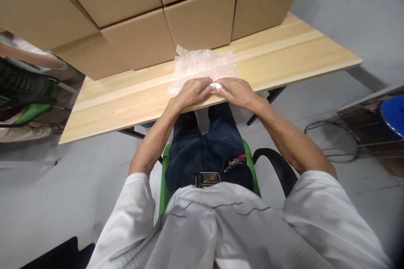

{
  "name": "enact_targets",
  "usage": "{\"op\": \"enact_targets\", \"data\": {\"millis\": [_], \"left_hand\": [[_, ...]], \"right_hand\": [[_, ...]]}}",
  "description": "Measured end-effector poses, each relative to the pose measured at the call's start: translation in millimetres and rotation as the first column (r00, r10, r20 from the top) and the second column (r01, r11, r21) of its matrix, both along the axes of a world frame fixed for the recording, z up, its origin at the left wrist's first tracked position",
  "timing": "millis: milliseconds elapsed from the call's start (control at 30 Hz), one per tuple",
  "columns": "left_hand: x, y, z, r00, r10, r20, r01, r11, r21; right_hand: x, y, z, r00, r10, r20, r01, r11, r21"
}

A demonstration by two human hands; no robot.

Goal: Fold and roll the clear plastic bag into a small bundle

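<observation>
A small white object (217,86) is held between both hands at the front edge of the wooden table. My left hand (196,90) is closed on its left end, over the front part of a crinkled translucent plastic sheet (205,65). From the right, my right hand (236,90) grips the other end, its fingers curled. The fingers hide much of the object, and what it is cannot be made out. The sheet lies on the table behind both hands.
Large cardboard boxes (202,17) stand stacked along the back of the wooden table (284,59). At the left, another person's arm (34,55) shows near a green and black chair. A blue round stool (393,115) is at the right.
</observation>
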State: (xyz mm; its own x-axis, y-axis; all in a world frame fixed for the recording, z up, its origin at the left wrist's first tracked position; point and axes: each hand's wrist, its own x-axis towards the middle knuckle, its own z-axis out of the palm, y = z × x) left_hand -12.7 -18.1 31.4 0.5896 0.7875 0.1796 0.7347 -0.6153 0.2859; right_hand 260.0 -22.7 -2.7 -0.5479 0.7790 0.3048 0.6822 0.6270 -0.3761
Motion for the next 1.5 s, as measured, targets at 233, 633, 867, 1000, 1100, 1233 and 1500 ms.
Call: {"op": "enact_targets", "data": {"millis": [233, 633, 867, 1000, 1100, 1233, 1500], "left_hand": [[4, 8, 17.1, 0.918, 0.265, -0.295, -0.271, 0.962, 0.02], [-61, 32, -16.4, 0.892, 0.442, -0.09, -0.434, 0.896, 0.096], [-96, 18, -1.1, 0.807, 0.588, -0.061, -0.577, 0.806, 0.134], [-72, -1, -7.4, 0.931, 0.363, 0.023, -0.361, 0.916, 0.174], [-31, -5, -19.7, 0.994, 0.084, -0.071, -0.072, 0.986, 0.152], [2, -1, -24.6, 0.988, 0.093, -0.123, -0.079, 0.99, 0.114], [1, 0, -16.0, 0.995, 0.067, -0.079, -0.059, 0.993, 0.101]], "right_hand": [[0, 47, 31.2, 0.994, 0.037, 0.101, -0.02, 0.987, -0.162], [-21, 60, 23.8, 0.969, -0.1, 0.225, 0.126, 0.986, -0.106], [-27, 55, 24.4, 0.948, -0.147, 0.281, 0.183, 0.977, -0.106], [-26, 56, 20.5, 0.955, -0.164, 0.246, 0.195, 0.975, -0.108], [-24, 58, 19.3, 0.962, -0.165, 0.217, 0.194, 0.974, -0.116], [-18, 61, 24.0, 0.972, -0.11, 0.209, 0.138, 0.982, -0.125], [21, 66, 14.3, 0.99, -0.144, 0.014, 0.144, 0.971, -0.189]]}}
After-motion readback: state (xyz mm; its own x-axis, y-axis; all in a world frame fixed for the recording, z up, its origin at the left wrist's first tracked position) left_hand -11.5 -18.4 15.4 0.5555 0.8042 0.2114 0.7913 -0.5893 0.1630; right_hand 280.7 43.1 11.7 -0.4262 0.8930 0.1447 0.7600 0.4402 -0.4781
